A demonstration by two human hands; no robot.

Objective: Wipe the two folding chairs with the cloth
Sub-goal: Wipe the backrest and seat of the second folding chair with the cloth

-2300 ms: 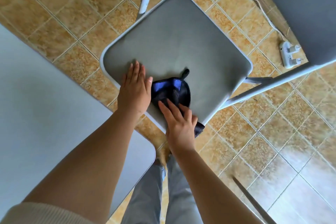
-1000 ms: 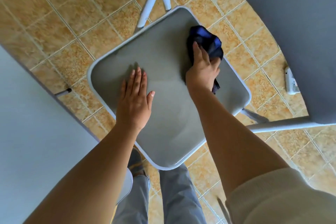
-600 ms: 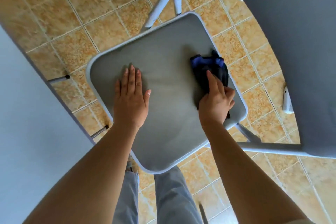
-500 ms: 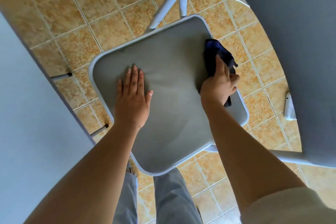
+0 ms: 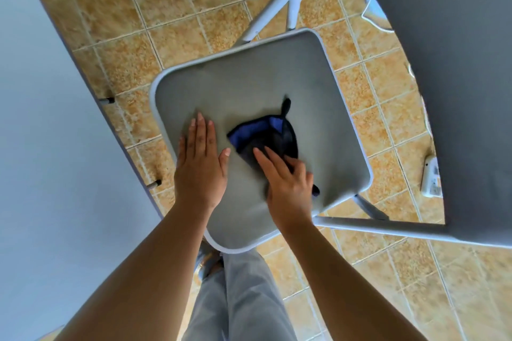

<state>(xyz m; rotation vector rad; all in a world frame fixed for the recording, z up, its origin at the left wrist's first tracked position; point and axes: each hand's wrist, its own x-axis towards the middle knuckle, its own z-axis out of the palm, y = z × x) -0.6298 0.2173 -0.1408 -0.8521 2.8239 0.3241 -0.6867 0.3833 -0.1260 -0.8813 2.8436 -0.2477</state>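
The grey padded seat (image 5: 277,77) of a folding chair with a white frame fills the middle of the head view; its dark grey backrest (image 5: 457,63) rises at the right. A dark cloth (image 5: 263,135) with a blue side lies on the seat's near half. My right hand (image 5: 285,180) presses down on the cloth's near part, index and middle fingers stretched over it, and a corner of cloth sticks out beside the palm. My left hand (image 5: 199,163) lies flat on the bare seat just left of the cloth, fingers straight.
A large pale grey panel (image 5: 55,147) with black-tipped rods beneath it fills the left side, close to the seat. A white power strip (image 5: 430,177) and cable (image 5: 371,8) lie on the tan tiled floor by the backrest. My legs (image 5: 235,299) stand at the seat's near corner.
My right hand has swept the cloth from the seat's far right edge back to the near middle, beside my left hand. My left hand has stayed flat on the seat.
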